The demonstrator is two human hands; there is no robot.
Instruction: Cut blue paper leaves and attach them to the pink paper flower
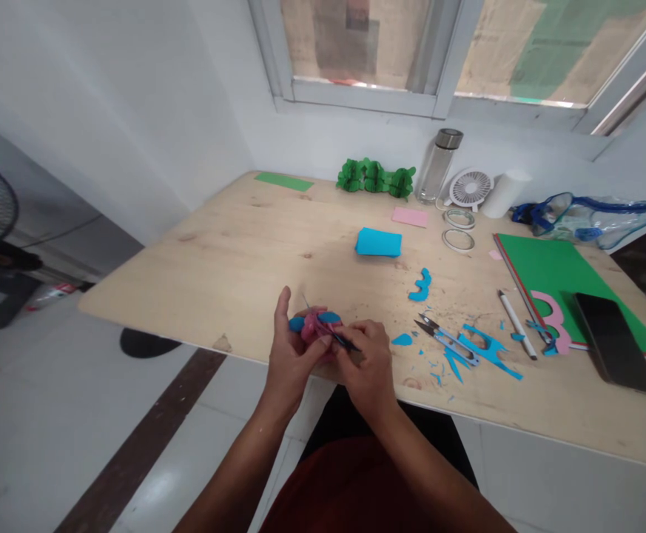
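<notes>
Close to the table's front edge, my left hand (292, 352) is closed around a small pink and blue paper craft piece (312, 324). Its thumb presses on the piece from the front while a finger points up at the side. My right hand (365, 359) touches the piece's right side, fingers pinched on a thin dark object (347, 341) whose kind I cannot make out. Right of my hands lie a blue paper drop shape (402, 340), thread snips (449, 342), a cut blue paper remnant (492, 352) and a wavy blue cutout (421, 286).
Beyond my hands sits a blue paper stack (378, 243). Green paper shapes (375, 178), a glass bottle (439, 166), a small fan (470, 188) and tape rolls (459, 240) line the back. A white pen (516, 324), green sheets (567, 281) and a phone (616, 343) lie right.
</notes>
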